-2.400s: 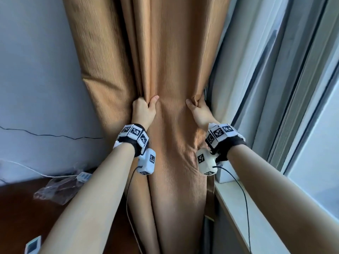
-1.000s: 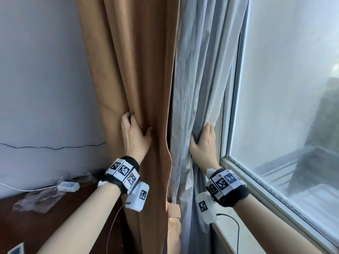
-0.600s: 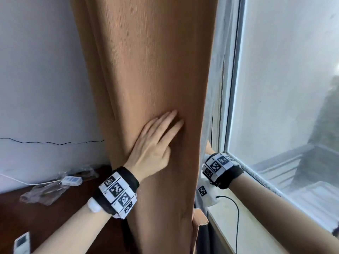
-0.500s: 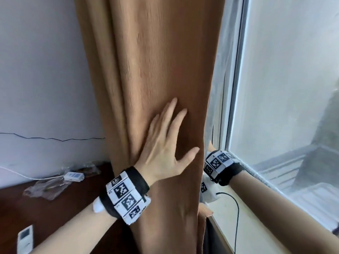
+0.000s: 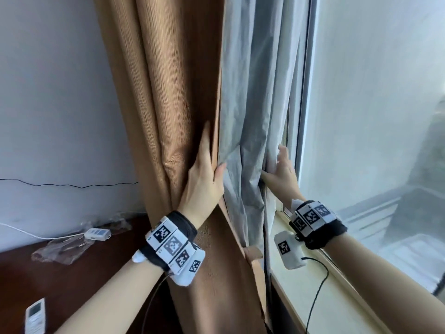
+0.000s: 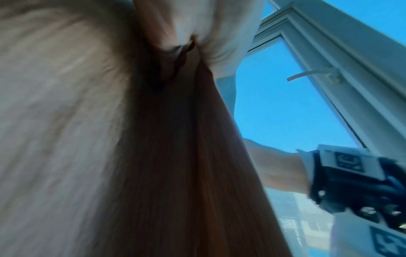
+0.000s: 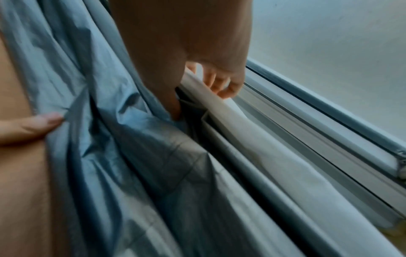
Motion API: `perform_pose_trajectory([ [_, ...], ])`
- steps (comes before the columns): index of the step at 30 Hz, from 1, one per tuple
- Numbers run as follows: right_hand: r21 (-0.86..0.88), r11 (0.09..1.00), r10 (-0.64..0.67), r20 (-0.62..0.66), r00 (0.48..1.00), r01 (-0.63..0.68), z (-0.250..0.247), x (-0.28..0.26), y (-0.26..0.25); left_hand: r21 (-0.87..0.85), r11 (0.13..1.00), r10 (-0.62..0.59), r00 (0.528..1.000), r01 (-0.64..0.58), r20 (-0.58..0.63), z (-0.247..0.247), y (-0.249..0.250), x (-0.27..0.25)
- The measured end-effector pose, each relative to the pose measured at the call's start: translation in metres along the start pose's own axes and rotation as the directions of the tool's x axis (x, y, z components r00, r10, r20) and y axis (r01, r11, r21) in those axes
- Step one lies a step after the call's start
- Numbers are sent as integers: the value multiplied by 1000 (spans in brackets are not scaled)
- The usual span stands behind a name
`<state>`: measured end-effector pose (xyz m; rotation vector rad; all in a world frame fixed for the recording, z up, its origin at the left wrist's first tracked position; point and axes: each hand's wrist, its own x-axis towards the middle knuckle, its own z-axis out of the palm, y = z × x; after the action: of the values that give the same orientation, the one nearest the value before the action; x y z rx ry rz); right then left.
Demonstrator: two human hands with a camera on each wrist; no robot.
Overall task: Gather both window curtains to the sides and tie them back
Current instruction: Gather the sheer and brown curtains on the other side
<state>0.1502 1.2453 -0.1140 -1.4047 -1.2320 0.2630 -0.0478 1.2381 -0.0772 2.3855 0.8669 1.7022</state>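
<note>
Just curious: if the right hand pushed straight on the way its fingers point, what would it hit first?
The grey curtain lining the right hand grips; just beyond, probably the window frame, depth unclear.

The curtain (image 5: 168,92) is cut off top and bottom. Fingertips of the right hand (image 5: 281,174) are hidden behind the lining (image 5: 250,104) in the head view; the left hand (image 5: 204,184) is blurred in its wrist view.
</note>
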Motion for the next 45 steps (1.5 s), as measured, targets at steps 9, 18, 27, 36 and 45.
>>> perform_pose_trajectory([
  [9,142,908,-374,-155,915,395,15,-51,-29,196,958,170,963,-212,210,5,-5,-22],
  [18,305,952,-50,146,988,3,1,-23,3,459,889,-77,986,2,145,10,7,-17],
  [27,13,978,-204,-92,975,206,15,-30,17,344,918,-236,969,196,75,1,-24,-11],
  [36,-39,957,-286,37,958,287,55,-72,1,386,906,-289,919,172,269,34,15,-27],
  [45,156,924,-372,156,915,349,29,-70,19,340,928,-265,914,154,307,32,-12,-3],
])
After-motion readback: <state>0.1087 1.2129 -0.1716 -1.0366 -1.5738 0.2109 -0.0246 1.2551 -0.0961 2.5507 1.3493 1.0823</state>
